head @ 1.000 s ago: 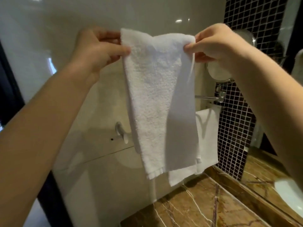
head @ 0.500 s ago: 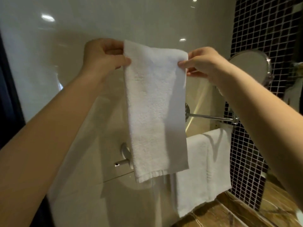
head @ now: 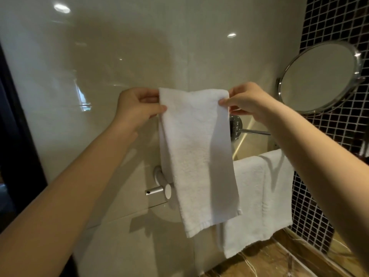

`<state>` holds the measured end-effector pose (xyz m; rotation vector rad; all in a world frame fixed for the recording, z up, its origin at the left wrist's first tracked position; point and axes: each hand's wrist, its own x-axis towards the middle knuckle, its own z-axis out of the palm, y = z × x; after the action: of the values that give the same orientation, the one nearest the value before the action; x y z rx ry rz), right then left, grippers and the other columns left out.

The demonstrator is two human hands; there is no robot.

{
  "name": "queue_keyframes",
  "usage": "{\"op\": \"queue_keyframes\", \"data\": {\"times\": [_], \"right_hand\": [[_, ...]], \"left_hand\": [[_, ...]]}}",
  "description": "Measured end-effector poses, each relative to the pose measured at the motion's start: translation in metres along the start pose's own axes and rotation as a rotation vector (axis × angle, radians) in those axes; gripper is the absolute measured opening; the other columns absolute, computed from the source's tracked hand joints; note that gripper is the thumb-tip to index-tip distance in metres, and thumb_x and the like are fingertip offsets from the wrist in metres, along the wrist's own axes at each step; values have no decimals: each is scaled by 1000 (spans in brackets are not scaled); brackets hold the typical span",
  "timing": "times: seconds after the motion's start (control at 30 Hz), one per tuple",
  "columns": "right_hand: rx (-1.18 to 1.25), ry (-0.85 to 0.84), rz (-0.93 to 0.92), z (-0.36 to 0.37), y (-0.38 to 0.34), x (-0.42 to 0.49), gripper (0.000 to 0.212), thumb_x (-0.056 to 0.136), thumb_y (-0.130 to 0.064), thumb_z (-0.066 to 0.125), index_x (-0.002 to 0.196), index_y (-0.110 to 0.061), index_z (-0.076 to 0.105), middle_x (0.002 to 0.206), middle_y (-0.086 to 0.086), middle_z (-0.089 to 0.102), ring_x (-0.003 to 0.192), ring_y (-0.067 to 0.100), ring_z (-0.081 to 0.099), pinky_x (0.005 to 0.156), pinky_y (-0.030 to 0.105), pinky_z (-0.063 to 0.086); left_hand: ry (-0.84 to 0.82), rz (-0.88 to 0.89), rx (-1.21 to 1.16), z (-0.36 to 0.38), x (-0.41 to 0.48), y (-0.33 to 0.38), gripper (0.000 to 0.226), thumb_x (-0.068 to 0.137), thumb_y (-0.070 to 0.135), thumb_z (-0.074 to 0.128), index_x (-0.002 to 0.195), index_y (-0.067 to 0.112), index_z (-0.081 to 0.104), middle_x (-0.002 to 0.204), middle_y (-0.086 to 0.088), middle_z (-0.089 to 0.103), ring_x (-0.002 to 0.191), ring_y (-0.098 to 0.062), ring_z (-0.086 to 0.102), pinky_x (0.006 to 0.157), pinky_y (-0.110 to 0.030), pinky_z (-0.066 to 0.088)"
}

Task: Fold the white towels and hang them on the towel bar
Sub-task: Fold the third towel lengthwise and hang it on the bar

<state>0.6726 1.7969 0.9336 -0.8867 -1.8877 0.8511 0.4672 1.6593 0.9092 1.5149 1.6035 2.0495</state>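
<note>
My left hand (head: 137, 105) and right hand (head: 247, 101) each pinch a top corner of folded white towel (head: 197, 156), centre frame. I stretch top edge so fold lies flat. It hangs above towel bar (head: 157, 190), left of hung towel (head: 259, 196); likely free spot.

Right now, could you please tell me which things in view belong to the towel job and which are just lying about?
Job: held towel, pinched at its top corners by left hand and right hand; towel bar; hung towel.
Just there: round mirror; marble counter; mosaic tiles.
</note>
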Motion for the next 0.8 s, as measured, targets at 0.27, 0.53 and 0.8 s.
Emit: {"op": "queue_keyframes", "data": {"times": [0.27,0.53,0.8], "right_hand": [[23,-90,123,19,54,-5,30,75,-10,79,93,11,66,76,17,60,70,24,56,72,33,51],[9,-152,180,35,94,-24,34,72,-16,82,86,10,68,65,10,62,48,8,52,47,13,46],[16,-185,211,47,122,-39,24,71,-11,82,67,-5,59,61,6,57,53,11,52,42,14,49]], "left_hand": [[-16,-176,94,-1,-29,-34,33,70,-11,73,100,1,66,76,-4,66,49,5,60,48,-7,44],[15,-259,260,3,-56,-64,29,65,-6,79,85,12,67,70,2,65,48,5,59,55,-8,48],[25,-330,414,6,-79,-80,28,62,2,83,71,23,66,69,5,67,71,-16,65,79,-31,52]]}}
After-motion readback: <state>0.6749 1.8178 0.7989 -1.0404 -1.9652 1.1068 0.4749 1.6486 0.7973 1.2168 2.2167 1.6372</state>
